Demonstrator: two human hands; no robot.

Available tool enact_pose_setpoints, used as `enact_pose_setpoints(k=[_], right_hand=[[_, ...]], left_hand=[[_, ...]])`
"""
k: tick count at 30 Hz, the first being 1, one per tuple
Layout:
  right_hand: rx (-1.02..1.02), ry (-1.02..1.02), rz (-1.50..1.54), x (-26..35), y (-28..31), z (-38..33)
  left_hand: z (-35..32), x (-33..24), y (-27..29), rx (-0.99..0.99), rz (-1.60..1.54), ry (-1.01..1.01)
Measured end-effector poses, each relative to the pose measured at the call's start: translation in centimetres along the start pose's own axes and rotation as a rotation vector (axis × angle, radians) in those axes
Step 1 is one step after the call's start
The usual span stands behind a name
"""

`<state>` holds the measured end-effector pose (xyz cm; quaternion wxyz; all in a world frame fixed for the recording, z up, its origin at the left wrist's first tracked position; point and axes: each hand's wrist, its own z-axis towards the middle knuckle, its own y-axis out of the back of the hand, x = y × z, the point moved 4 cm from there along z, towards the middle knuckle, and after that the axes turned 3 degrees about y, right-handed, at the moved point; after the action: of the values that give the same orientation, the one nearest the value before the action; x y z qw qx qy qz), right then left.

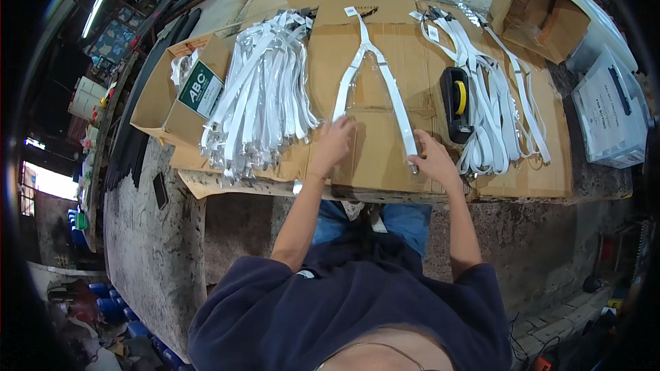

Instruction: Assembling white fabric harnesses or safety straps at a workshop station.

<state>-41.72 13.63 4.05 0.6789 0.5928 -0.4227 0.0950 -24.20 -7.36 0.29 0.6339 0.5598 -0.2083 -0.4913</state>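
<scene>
A pair of white Y-shaped suspenders (370, 47) lies spread on the cardboard, its joined end with a small tag pointing away from me. My left hand (333, 145) has its fingers closed at the lower end of the left strap; the clip there is hidden. At the right strap's lower end, my right hand (436, 161) pinches the strap near its metal clip. Left of them lies a thick pile of white suspenders (265, 89) in clear wrapping. More white suspenders (489, 106) lie to the right, beside a black oblong tool with a yellow part (456, 104).
Flattened cardboard (385, 168) covers the worktable. An open carton (180, 99) with a green label card stands at left, another open carton (540, 17) at far right. A clear plastic bin (610, 110) sits on the right edge, and a phone (160, 190) lies at left.
</scene>
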Motion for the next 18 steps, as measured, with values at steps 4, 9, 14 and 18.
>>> enact_pose_setpoints(k=[4, 9, 14, 18], right_hand=[[0.031, -0.140, 0.103, -2.6, 0.1, -2.4], [-0.023, -0.158, 0.172, -4.0, -1.8, -6.0], [-0.038, -0.192, 0.859, -5.1, -4.2, -9.9], [0.006, -0.228, 0.843, -6.3, -4.4, -11.0]], left_hand=[[1.3, -3.3, 2.3, -0.087, -0.235, 0.044], [4.0, -11.4, 0.2, -0.017, -0.363, -0.116], [2.9, -13.0, -5.4, 0.090, 0.026, -0.331], [2.3, -14.6, -3.8, -0.073, 0.026, -0.320]])
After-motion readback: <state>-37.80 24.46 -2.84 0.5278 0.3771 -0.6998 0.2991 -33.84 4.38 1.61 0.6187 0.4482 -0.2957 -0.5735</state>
